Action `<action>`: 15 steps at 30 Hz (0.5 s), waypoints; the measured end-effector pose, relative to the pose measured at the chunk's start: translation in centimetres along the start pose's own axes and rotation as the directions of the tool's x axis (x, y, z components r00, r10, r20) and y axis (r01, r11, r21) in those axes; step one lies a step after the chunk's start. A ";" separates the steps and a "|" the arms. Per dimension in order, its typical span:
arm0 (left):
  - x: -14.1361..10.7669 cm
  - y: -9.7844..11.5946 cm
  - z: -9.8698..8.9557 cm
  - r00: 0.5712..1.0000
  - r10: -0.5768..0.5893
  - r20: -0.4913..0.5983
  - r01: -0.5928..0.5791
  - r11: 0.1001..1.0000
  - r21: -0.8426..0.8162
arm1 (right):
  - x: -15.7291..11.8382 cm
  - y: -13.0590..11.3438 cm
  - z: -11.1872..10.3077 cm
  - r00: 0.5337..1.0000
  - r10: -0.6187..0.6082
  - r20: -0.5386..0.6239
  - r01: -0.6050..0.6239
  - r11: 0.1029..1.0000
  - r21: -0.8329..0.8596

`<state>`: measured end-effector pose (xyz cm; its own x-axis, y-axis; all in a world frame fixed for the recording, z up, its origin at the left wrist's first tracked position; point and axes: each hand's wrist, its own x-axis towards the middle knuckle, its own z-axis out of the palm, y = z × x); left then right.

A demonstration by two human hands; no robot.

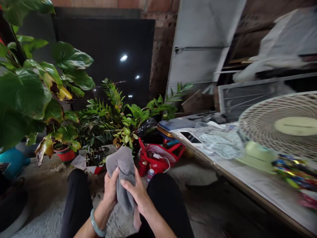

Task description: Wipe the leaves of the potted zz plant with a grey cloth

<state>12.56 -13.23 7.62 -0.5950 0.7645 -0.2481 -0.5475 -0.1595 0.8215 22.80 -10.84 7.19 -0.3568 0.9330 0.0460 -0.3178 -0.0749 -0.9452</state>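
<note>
A soft grey cloth (123,195), bunched and folded over at the top, is held up between my knees. My left hand (110,185) grips its left side, thumb pressed on the front. On the other side my right hand (136,188) is closed round it, its thumb lying across the fabric. The lower end hangs down with a pinkish edge. A pale green bangle circles my left wrist. Beyond the cloth, on the floor, sits a red bag (158,157) with a white cable in it, and a small bottle (150,174) stands beside it.
Potted plants (106,119) crowd the left and the middle. On the right a long table (247,175) bears a pale fan (279,125), plastic bags and colourful packets (294,172). A turquoise object (15,162) is at far left. A dark glossy panel (104,59) leans at the back.
</note>
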 end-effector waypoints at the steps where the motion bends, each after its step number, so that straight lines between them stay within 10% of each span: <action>1: 0.1 -0.3 0.0 1.000 -0.008 0.005 0.008 1.000 0.017 | -0.2 0.0 -0.1 0.999 0.017 -0.044 -0.017 1.000 -0.009; 10: 1.3 -4.8 -0.2 0.989 -0.100 0.104 0.097 0.994 0.042 | 0.6 1.8 -1.2 0.965 0.149 -0.217 -0.133 0.987 0.087; 15: 2.6 -7.0 -0.2 0.975 -0.173 0.142 0.150 0.976 0.160 | 2.0 4.8 -5.3 0.933 0.263 -0.245 -0.223 0.958 0.181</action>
<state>14.71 -10.21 1.09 -0.4015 0.8613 -0.3114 -0.5297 0.0590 0.8461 25.21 -7.48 1.06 -0.2014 0.9371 -0.2852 -0.3840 -0.3434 -0.8571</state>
